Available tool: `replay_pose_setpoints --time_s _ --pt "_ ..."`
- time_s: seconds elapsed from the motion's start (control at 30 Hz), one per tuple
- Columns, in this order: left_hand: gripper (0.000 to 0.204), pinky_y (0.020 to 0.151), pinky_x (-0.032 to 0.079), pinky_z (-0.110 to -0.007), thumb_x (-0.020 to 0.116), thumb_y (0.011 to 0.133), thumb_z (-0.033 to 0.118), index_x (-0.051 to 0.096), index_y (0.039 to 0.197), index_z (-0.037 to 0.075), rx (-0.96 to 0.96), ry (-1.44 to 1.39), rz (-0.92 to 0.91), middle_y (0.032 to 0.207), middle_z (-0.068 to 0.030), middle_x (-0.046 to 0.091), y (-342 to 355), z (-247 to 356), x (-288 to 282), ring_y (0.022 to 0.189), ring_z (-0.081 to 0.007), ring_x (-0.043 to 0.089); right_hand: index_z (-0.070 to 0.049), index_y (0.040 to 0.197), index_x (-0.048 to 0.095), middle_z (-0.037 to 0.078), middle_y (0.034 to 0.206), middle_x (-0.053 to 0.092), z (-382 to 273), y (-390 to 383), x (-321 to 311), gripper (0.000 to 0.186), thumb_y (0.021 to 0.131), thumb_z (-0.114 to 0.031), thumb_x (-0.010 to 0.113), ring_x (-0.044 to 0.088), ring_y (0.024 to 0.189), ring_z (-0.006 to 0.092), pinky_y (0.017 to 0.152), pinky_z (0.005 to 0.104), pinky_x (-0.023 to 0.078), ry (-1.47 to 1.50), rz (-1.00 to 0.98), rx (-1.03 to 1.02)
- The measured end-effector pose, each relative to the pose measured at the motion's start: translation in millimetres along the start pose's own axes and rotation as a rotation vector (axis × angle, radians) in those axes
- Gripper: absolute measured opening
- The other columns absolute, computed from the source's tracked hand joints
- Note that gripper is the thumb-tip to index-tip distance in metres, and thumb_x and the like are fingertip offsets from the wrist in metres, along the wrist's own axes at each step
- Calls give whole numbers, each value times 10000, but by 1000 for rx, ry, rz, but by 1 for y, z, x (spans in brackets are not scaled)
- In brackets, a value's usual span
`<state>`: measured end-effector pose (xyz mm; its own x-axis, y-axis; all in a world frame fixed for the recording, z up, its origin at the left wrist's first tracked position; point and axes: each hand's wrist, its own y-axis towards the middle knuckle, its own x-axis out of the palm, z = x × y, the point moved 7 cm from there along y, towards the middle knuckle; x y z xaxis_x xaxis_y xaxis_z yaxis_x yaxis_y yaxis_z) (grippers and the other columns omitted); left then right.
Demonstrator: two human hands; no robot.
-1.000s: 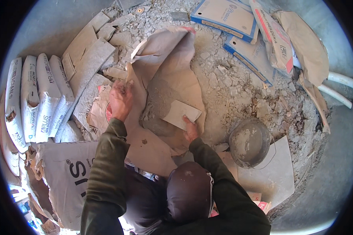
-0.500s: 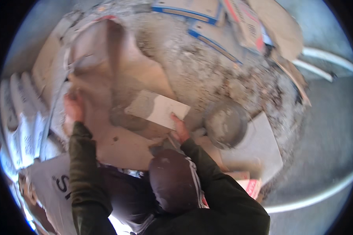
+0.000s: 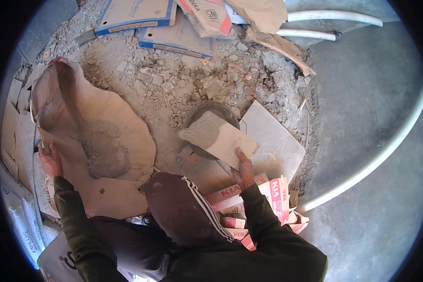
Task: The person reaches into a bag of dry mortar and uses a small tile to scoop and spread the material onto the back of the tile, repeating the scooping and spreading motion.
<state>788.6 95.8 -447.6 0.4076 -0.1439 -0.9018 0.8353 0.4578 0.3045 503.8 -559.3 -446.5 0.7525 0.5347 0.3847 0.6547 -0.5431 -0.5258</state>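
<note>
My left hand (image 3: 51, 159) grips the side of a torn, opened brown paper sack (image 3: 117, 195), which has grey powder (image 3: 108, 157) in its hollow. My right hand (image 3: 243, 169) is closed on the edge of a light rectangular tile piece (image 3: 228, 143), thumb on top, tilted over a round dark bucket (image 3: 210, 107). Grey powder (image 3: 199, 131) covers the tile's far left part. The tile hides most of the bucket's inside.
A square tile (image 3: 275, 141) lies beside the bucket, above red-white carton scraps (image 3: 277, 197). Behind are rubble (image 3: 249, 75), blue-edged boxes (image 3: 174, 42) and crumpled sacks (image 3: 256, 11). A long white pipe (image 3: 371, 164) curves at right; stacked bags (image 3: 23, 221) stand at left.
My view has swung rightward. The tile in my right hand has moved from inside the paper sack to over the bucket, carrying powder. My left hand still grips the sack.
</note>
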Motion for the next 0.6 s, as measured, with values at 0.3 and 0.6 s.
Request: replay_pose_setpoints --time_s 0.3,0.6 --pt "641 933 386 -404 543 821 463 461 1257 1 79 1 43 1249 -184 498 1 3 6 1123 -347 492 34 1053 580 96 1014 608 -65 5 -76 307 824 -161 641 575 906 178 797 298 447 -388 310 -386" --pt "602 931 382 -397 563 818 427 477 1255 22 70 -144 -31 1240 -190 507 -2 -6 -2 1133 -349 484 99 884 613 150 762 658 -89 -13 -3 288 833 -184 628 626 679 192 615 320 474 -1121 354 -709"
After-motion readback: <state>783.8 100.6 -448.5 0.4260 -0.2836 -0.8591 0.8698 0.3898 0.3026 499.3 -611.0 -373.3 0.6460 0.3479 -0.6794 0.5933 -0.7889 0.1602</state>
